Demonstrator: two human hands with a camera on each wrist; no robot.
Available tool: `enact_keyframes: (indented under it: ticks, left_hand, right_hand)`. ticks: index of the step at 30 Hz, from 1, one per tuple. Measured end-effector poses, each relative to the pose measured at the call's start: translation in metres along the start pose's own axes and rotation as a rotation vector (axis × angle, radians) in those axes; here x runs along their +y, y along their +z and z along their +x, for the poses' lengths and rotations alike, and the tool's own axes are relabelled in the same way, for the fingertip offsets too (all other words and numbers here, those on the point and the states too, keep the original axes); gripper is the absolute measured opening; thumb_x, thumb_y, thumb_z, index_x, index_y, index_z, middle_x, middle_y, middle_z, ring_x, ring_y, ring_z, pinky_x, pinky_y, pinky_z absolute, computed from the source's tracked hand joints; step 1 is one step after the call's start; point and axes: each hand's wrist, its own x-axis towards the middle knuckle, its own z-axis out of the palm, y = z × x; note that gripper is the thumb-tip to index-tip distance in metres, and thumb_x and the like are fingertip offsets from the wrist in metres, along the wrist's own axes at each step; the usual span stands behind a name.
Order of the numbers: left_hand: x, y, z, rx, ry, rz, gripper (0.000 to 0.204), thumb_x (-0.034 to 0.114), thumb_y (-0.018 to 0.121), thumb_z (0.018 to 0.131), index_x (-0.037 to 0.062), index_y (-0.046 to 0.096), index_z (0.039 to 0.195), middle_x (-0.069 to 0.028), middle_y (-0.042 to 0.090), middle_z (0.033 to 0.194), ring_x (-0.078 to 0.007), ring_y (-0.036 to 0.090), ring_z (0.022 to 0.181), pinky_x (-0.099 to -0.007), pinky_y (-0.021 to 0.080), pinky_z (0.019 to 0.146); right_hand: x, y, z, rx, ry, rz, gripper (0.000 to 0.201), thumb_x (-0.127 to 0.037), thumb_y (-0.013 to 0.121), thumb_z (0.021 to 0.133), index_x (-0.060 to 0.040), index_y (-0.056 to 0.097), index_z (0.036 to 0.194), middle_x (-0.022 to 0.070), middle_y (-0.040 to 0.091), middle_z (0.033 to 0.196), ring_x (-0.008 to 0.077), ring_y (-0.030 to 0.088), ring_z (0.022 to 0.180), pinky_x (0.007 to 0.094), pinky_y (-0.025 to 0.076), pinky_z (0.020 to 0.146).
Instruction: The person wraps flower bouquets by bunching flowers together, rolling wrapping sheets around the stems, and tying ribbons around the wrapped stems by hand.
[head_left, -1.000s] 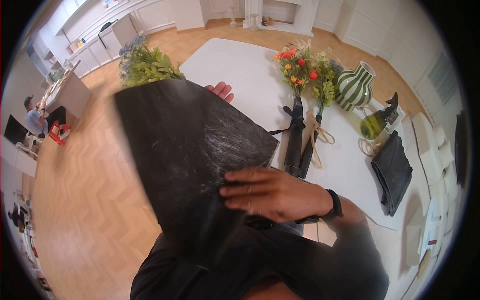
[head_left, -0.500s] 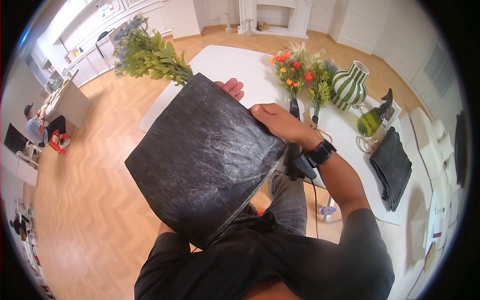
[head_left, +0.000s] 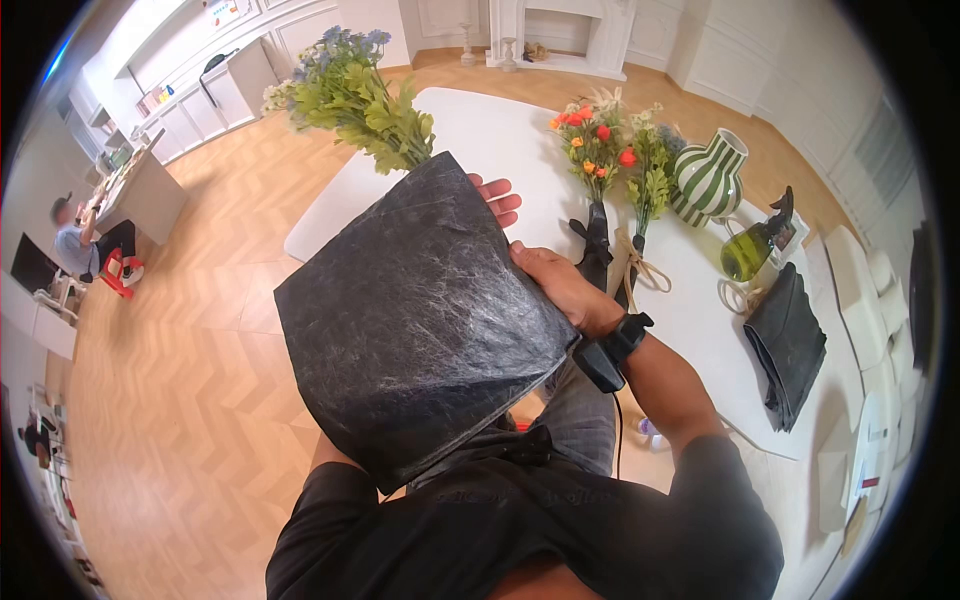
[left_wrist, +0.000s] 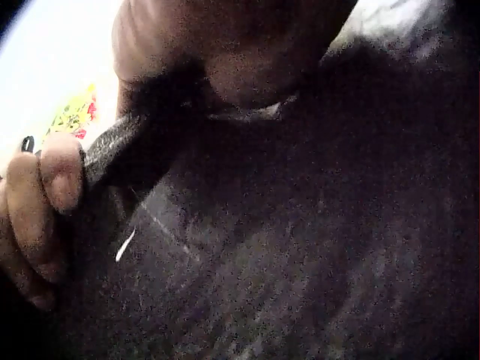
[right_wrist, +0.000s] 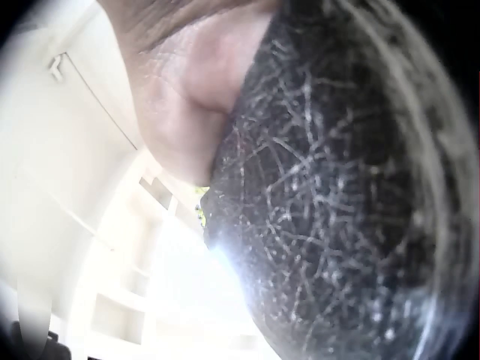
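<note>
A bouquet of blue flowers and green leaves (head_left: 375,115) pokes out of the upper end of a large sheet of black wrapping paper (head_left: 400,320), held in front of the person's body. My left hand (head_left: 497,202) supports the bouquet from behind the sheet. Only its fingertips emerge past the right edge in the head view; the left wrist view shows skin close against the dark paper. At the right edge, my right hand (head_left: 565,285) grips the paper, thumb on top and other fingers hidden underneath. The paper's creased surface also fills much of the right wrist view.
On the white table (head_left: 480,130) lie wrapped bouquets with red and orange flowers (head_left: 590,140), a green-striped vase (head_left: 710,180), a green spray bottle (head_left: 745,255) and folded black cloth or paper (head_left: 785,345). A seated person (head_left: 80,240) is at far left.
The right hand first swept across the paper's front, then moved to its right edge and gripped it. The sheet was turned, and the bouquet has shifted a little right.
</note>
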Motion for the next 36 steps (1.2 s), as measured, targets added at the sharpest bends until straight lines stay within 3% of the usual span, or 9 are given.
enact_keyframes:
  ticks: [11,16,20,22,25,28,33,35,36]
  left_hand:
    - [0.005,0.004,-0.010,-0.025,0.055,-0.096,0.036,0.037,0.049,0.100,0.0074,0.057,0.118,-0.0208,0.052,0.135,-0.0351,0.047,0.130,-0.0501,0.037,0.112]
    - [-0.004,0.009,-0.028,-0.033,0.071,-0.118,0.036,0.037,0.048,0.100,0.0070,0.057,0.119,-0.0205,0.052,0.135,-0.0347,0.047,0.130,-0.0501,0.037,0.112]
    - [-0.013,0.015,-0.052,-0.040,0.085,-0.136,0.037,0.036,0.048,0.100,0.0067,0.057,0.120,-0.0203,0.052,0.135,-0.0344,0.047,0.130,-0.0500,0.037,0.112]
    - [-0.008,0.014,-0.060,-0.041,0.095,-0.143,0.037,0.036,0.048,0.100,0.0066,0.058,0.120,-0.0202,0.052,0.135,-0.0342,0.047,0.130,-0.0500,0.037,0.112]
    - [-0.001,0.013,-0.061,-0.038,0.108,-0.157,0.037,0.036,0.048,0.100,0.0063,0.058,0.120,-0.0201,0.052,0.135,-0.0340,0.047,0.130,-0.0500,0.037,0.112]
    - [0.001,0.014,-0.064,-0.035,0.126,-0.172,0.038,0.036,0.048,0.100,0.0061,0.058,0.121,-0.0199,0.052,0.135,-0.0337,0.047,0.130,-0.0500,0.037,0.112]
    - [-0.005,0.020,-0.068,-0.039,0.155,-0.188,0.038,0.036,0.048,0.100,0.0057,0.058,0.121,-0.0197,0.052,0.135,-0.0333,0.047,0.130,-0.0500,0.038,0.112]
    - [-0.014,0.022,-0.064,-0.041,0.169,-0.194,0.038,0.036,0.048,0.100,0.0055,0.058,0.121,-0.0196,0.052,0.135,-0.0332,0.047,0.130,-0.0499,0.038,0.112]
    - [-0.005,0.017,-0.050,-0.043,0.175,-0.197,0.038,0.036,0.048,0.100,0.0054,0.058,0.122,-0.0196,0.052,0.135,-0.0331,0.047,0.130,-0.0499,0.038,0.112]
  right_hand:
    - [0.009,0.008,-0.010,-0.145,0.088,0.571,0.050,-0.039,0.052,0.101,0.0055,0.057,0.124,0.0104,0.068,0.106,0.0156,0.068,0.089,0.0309,0.056,0.080]
    - [-0.011,0.003,-0.014,0.002,0.122,-0.021,0.045,-0.036,0.046,0.104,0.0018,0.059,0.124,0.0079,0.067,0.108,0.0114,0.064,0.089,0.0270,0.053,0.081]
    - [0.002,-0.008,-0.004,-0.092,0.031,-0.134,0.052,-0.043,0.040,0.105,0.0032,0.064,0.113,0.0079,0.068,0.100,0.0132,0.064,0.081,0.0298,0.053,0.074]
    - [0.001,-0.006,-0.006,-0.034,-0.315,-0.583,0.057,-0.045,0.037,0.105,0.0074,0.061,0.106,0.0133,0.068,0.093,0.0207,0.064,0.076,0.0354,0.051,0.071]
    - [0.003,-0.001,-0.004,0.047,-0.477,-0.805,0.057,-0.044,0.037,0.105,0.0082,0.058,0.099,0.0196,0.065,0.085,0.0291,0.062,0.076,0.0387,0.049,0.073]
    - [0.002,0.014,-0.011,0.111,-0.324,-1.012,0.051,-0.042,0.039,0.105,0.0065,0.056,0.104,0.0171,0.061,0.084,0.0239,0.057,0.077,0.0352,0.047,0.076]
    - [0.013,0.015,-0.009,-0.038,-0.293,-0.491,0.049,-0.042,0.045,0.104,0.0037,0.060,0.109,0.0083,0.067,0.090,0.0159,0.062,0.081,0.0316,0.049,0.075]
    - [0.006,0.024,-0.019,-0.052,-0.096,0.131,0.048,-0.041,0.049,0.102,0.0050,0.062,0.110,0.0083,0.068,0.096,0.0158,0.064,0.085,0.0319,0.051,0.077]
    - [0.006,0.024,-0.020,-0.053,-0.096,0.131,0.048,-0.041,0.049,0.102,0.0050,0.062,0.110,0.0083,0.068,0.096,0.0158,0.064,0.085,0.0319,0.051,0.077]
